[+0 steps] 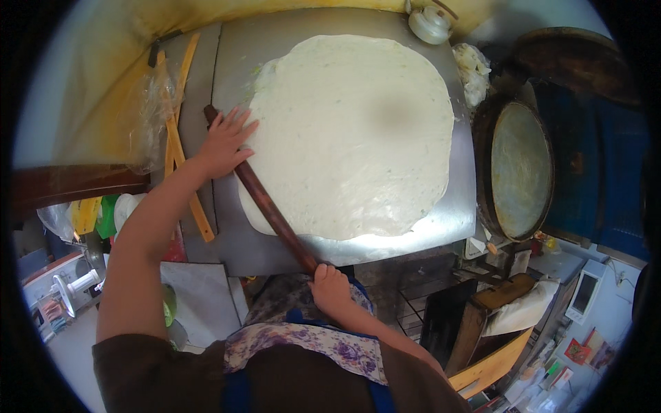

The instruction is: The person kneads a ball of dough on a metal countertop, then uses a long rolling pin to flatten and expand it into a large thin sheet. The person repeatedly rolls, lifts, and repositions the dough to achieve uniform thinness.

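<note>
A broad, thin sheet of pale dough [346, 134] with faint green flecks covers much of the metal worktop [248, 253]. Across its lower left edge lies a long dark wooden rolling pin [271, 209], slanting from upper left to the worktop's front edge. The near end of the pin is in the fist of my right hand [330, 289]. My left hand [225, 142] lies over the pin's upper part, palm down and fingers spread; the fingertips reach the dough's left edge. Part of the pin is hidden beneath that hand.
Yellow wooden strips [178, 139] and clear plastic film [150, 118] lie left. A metal kettle [431, 25] stands at the back right corner, near a plastic bag [472, 72]. Right of the worktop is a large round griddle [520, 170]. A wooden box-like object [465, 335] stands lower right.
</note>
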